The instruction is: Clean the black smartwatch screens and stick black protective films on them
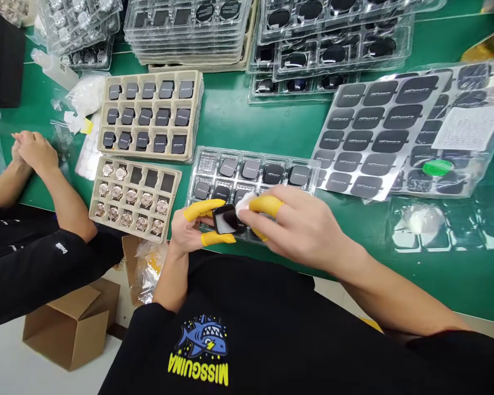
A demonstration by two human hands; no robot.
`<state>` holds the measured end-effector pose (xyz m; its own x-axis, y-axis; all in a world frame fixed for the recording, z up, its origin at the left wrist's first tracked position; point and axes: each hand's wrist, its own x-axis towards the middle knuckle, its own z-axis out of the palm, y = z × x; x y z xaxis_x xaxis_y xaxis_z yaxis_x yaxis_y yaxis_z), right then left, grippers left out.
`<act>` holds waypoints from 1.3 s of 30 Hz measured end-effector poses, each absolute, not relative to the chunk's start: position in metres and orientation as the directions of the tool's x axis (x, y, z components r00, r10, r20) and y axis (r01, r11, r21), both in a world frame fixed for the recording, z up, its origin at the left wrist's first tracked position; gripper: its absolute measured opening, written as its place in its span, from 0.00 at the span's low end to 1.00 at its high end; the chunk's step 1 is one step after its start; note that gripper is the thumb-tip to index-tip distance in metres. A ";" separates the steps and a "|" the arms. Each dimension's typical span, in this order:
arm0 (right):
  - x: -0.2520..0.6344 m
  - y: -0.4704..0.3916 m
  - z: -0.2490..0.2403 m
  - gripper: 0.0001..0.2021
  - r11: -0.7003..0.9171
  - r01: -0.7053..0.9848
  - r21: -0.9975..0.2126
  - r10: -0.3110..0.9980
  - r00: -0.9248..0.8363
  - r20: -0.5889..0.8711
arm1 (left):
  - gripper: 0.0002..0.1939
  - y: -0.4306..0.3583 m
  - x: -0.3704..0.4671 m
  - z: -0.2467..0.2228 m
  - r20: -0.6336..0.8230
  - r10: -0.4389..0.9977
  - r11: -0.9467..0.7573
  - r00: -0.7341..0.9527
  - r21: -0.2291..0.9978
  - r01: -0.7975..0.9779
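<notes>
Between yellow-covered fingertips, my left hand [185, 229] grips a black square watch screen [225, 219] with a glossy face. My right hand [296, 222], also with yellow finger covers, pinches a white cotton wad [245, 202] at the right edge of that screen. Under both hands lies a clear plastic tray [255, 152] with dark square pieces in its pockets, most marked with a printed label. My hands partly hide its front rows.
Left of my hands are a beige tray of round watches [127, 200] and a stack of beige trays with labelled squares [152, 101]. A sticker sheet [364, 131] lies right. Stacked clear trays [189, 38] stand behind. A co-worker's clasped hands [35, 151] rest left.
</notes>
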<state>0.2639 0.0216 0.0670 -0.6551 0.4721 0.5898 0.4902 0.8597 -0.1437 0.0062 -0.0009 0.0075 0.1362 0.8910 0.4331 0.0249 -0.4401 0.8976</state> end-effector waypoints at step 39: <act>0.250 0.032 0.026 0.08 0.712 0.539 -0.450 0.673 -0.338 0.658 | 0.37 -0.005 0.005 0.003 0.352 0.925 -0.349 0.146 0.936 -0.043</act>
